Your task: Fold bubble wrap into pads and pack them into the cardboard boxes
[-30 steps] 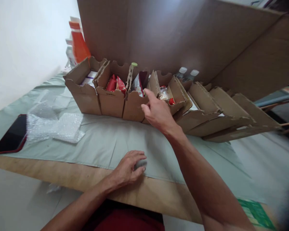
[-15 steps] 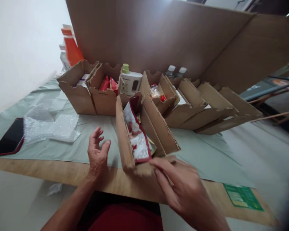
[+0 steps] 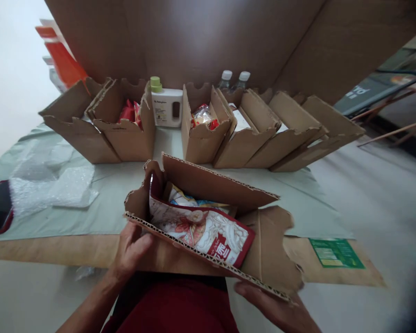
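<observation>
An open-topped cardboard box (image 3: pixel 222 180) lies turned crosswise at the front edge of the table, close to me. Inside it rests a red and white food pouch (image 3: pixel 201 226), with a blue and yellow packet (image 3: pixel 187 199) partly hidden behind. My left hand (image 3: pixel 133 245) grips the box's near left corner, thumb on the near wall and fingers out of sight beneath. At the near right end, my right hand (image 3: pixel 266 300) holds the box from below, most of its fingers hidden by the cardboard.
Behind stands a row of cardboard boxes (image 3: pixel 131 143) with a white bottle (image 3: pixel 168 106) in a gap. Bubble wrap (image 3: pixel 55 185) and a phone (image 3: pixel 0 208) lie left; a green packet (image 3: pixel 336 253) lies right. A tall cardboard panel (image 3: pixel 180 41) rises at the back.
The box has come away from the row and swung from lengthwise to crosswise. My left hand, open beside it before, has closed on its left corner; my right hand has shifted beneath its right end.
</observation>
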The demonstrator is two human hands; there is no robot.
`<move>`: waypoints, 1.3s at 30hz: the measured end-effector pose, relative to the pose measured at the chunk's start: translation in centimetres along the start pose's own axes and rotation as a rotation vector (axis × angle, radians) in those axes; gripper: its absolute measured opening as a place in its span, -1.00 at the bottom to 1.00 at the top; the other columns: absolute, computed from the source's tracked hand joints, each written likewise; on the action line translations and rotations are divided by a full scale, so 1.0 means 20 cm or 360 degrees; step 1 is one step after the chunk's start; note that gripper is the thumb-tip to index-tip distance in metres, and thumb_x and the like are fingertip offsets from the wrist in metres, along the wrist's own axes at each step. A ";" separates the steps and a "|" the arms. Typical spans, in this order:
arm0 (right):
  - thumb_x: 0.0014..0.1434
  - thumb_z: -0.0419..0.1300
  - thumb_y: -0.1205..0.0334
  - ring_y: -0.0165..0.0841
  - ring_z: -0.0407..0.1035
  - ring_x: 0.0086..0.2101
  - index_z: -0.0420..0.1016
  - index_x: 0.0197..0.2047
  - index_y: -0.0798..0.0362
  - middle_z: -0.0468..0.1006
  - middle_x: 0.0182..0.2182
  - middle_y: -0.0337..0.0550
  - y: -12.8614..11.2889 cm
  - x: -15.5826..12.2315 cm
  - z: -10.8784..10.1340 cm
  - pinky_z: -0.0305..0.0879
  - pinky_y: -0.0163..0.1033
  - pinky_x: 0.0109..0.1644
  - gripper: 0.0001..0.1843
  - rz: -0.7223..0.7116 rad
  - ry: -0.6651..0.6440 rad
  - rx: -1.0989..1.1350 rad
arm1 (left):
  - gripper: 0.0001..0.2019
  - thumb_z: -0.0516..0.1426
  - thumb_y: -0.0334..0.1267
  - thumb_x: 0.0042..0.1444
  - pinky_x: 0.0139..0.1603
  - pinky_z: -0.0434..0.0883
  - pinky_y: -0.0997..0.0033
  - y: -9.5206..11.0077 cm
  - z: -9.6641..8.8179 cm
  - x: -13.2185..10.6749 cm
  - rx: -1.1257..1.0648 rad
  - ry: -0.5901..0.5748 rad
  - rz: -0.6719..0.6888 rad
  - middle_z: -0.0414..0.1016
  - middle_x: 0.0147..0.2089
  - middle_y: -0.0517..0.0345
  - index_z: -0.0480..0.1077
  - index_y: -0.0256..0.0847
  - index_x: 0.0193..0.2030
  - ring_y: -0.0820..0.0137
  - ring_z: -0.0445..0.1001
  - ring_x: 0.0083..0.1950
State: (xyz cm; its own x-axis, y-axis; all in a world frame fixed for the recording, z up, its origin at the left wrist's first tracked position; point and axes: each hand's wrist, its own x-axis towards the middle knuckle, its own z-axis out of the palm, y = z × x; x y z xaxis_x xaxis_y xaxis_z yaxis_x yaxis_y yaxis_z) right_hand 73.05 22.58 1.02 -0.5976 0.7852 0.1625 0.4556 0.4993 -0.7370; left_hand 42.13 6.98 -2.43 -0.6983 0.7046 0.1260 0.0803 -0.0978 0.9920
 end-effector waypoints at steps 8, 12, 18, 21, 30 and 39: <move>0.11 0.32 -0.26 0.10 0.53 0.10 0.64 0.04 -0.03 0.71 -0.07 -0.02 0.03 0.54 0.03 0.45 0.18 0.24 -0.41 0.0068 -0.0096 0.0274 | -0.33 0.31 0.01 0.13 0.39 0.30 0.02 0.00 0.25 0.22 0.0021 -0.0233 0.0131 0.43 0.29 -0.09 0.30 -0.16 0.33 0.05 0.37 0.34; 0.04 0.39 -0.25 0.09 0.56 0.04 0.62 0.02 0.03 0.70 -0.02 0.03 0.11 0.62 -0.06 0.46 0.24 0.19 -0.37 0.0060 0.0048 0.0190 | -0.45 0.26 -0.07 0.17 0.29 0.34 0.05 -0.04 0.27 0.27 0.0216 -0.0156 0.0133 0.45 0.22 -0.05 0.32 -0.13 0.28 0.11 0.41 0.25; 0.27 0.34 0.09 -0.08 0.37 0.28 0.51 0.26 -0.25 0.52 0.25 -0.17 -0.16 0.63 -0.34 0.36 0.08 0.33 -0.51 -0.0439 0.0420 0.0163 | -0.50 0.23 -0.09 0.21 0.26 0.38 0.06 -0.11 0.24 0.22 0.0230 -0.0107 0.0056 0.48 0.19 -0.08 0.36 -0.16 0.26 0.09 0.44 0.24; 0.33 0.28 0.11 -0.12 0.44 0.21 0.53 0.24 -0.32 0.57 0.21 -0.24 -0.40 0.80 -0.41 0.39 0.00 0.30 -0.57 -0.0695 0.0113 -0.0093 | -0.49 0.25 -0.10 0.19 0.22 0.44 0.09 -0.11 0.26 0.22 0.0327 -0.0050 0.0061 0.50 0.16 -0.06 0.35 -0.14 0.26 0.12 0.48 0.21; 0.31 0.17 0.27 -0.13 0.57 -0.06 0.66 0.04 -0.03 0.70 -0.09 -0.09 -0.55 1.21 -0.18 0.46 -0.07 0.06 -0.69 -0.0701 -0.1286 -0.0958 | -0.42 0.25 -0.14 0.21 0.23 0.51 0.06 -0.11 0.30 0.24 0.0716 0.0088 0.0388 0.49 0.22 -0.09 0.28 -0.14 0.34 0.13 0.51 0.22; 0.36 0.13 0.35 -0.36 0.59 -0.27 0.71 -0.11 -0.04 0.73 -0.24 -0.24 -0.62 1.19 -0.19 0.42 -0.30 -0.12 -0.71 -0.0819 -0.1604 -0.0429 | -0.50 0.22 -0.16 0.26 0.19 0.52 0.08 -0.10 0.33 0.23 0.0696 0.0061 0.0441 0.50 0.16 -0.05 0.30 -0.11 0.31 0.16 0.52 0.17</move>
State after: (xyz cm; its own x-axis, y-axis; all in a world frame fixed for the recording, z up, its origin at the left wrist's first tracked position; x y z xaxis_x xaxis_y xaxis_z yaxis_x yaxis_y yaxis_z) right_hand 55.69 36.46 16.56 -0.9517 -0.1198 -0.2827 0.0595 0.8313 -0.5526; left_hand 43.47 15.00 -3.79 -0.6334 0.6670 0.3923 0.5500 0.0314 0.8346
